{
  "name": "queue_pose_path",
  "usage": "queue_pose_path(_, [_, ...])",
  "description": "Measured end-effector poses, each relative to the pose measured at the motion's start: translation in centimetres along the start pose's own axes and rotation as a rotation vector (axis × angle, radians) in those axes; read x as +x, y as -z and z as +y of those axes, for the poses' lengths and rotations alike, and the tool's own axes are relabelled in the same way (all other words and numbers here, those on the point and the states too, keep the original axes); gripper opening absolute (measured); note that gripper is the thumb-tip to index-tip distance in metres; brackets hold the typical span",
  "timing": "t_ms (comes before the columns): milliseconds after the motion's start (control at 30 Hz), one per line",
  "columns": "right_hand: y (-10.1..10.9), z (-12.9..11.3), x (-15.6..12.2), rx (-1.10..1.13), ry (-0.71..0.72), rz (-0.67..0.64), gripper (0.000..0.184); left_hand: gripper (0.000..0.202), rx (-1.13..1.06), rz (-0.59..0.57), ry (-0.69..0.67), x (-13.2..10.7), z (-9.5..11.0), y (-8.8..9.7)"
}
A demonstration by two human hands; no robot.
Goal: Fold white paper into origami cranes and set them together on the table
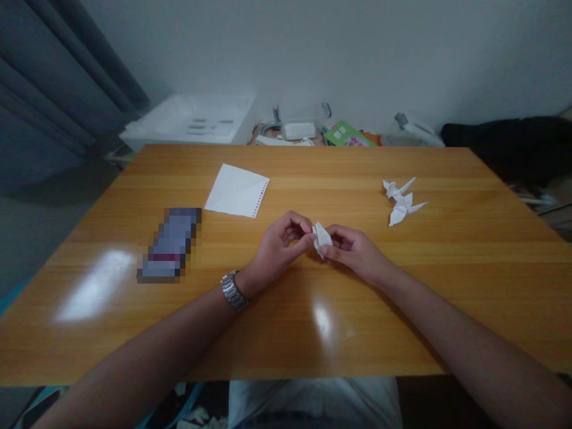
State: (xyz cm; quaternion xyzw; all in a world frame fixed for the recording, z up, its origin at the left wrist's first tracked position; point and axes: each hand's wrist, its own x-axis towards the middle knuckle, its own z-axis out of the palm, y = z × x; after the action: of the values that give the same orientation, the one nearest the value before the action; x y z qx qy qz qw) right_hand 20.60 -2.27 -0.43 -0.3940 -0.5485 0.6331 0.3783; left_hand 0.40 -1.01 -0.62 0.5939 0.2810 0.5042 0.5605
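Observation:
Between my hands, a little above the wooden table, is a small folded piece of white paper with a pointed top. My left hand, with a metal watch at its wrist, pinches the paper's left edge between thumb and fingers. From the other side my right hand grips its lower right part, the thumb lying on the front. The curled fingers behind the paper are partly hidden. Two folded white paper cranes rest on the table to the right, close together.
A white sheet with a perforated edge lies left of my hands. Nearer the left side is a pixelated phone. Beyond the far table edge stand a white container, a green booklet and clutter. A dark cloth is at far right.

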Motion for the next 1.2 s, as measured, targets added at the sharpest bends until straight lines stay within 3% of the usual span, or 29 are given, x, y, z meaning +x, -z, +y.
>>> queue_pose_path(333, [0.0,0.2,0.0,-0.01,-0.03,0.003,0.032,0.024,-0.031,-0.03,0.025,0.1,-0.1,0.1])
queue_pose_path(700, [0.4,0.8,0.1,-0.031,0.022,-0.012,0.03,0.02,-0.007,0.013,0.019,0.0,-0.1,0.1])
queue_pose_path(933, [0.4,0.6,0.1,-0.083,0.038,-0.007,0.033,0.021,0.024,-0.037,0.012,0.0,0.3,0.1])
queue_pose_path(1200, [0.4,1.0,0.3,0.037,0.015,0.006,0.031,0.022,0.037,-0.037,-0.007,-0.1,0.3,0.1])
